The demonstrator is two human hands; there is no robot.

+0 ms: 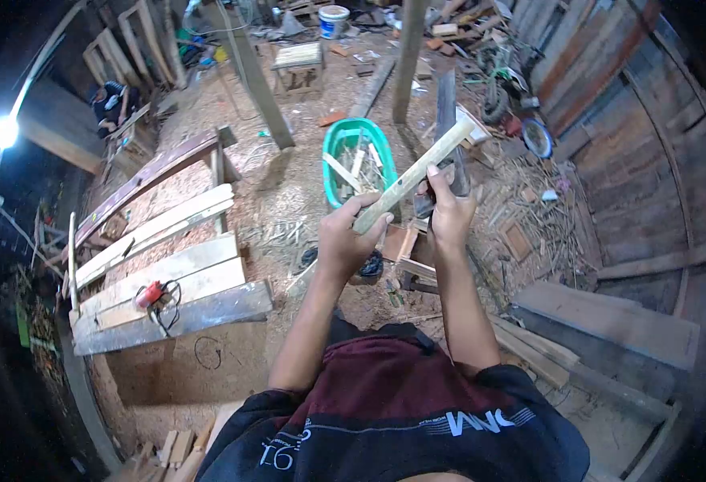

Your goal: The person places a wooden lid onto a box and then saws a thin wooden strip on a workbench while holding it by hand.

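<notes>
- Lamp [4,131]: glowing far left of the green basket [351,123].
- Second person [112,100]: crouching up and left of the basket, well apart from it.
- Planks [160,257]: lying stacked to the left of the basket, above the sawdust floor.
- Red power tool [148,296]: resting on the planks, its cord looping beside it.
- Left hand [346,239]: closing tight around the lower end of the wooden strip, just below the basket.
- Basket: standing on the floor, carrying short wood offcuts.
- Wooden strip [413,177]: being held in the air and slanting up to the right, passing in front of the basket's right edge.
- Right hand [449,213]: clamping the handle of the blade just right of the basket, thumb pressing against the strip. The two hands are sitting apart along the strip.
- Blade [448,112]: pointing upward and passing behind the strip's upper end.
- Wheel [538,136]: lying to the right of the basket.
- Boards [610,313]: lying far to the right and below the basket.
</notes>
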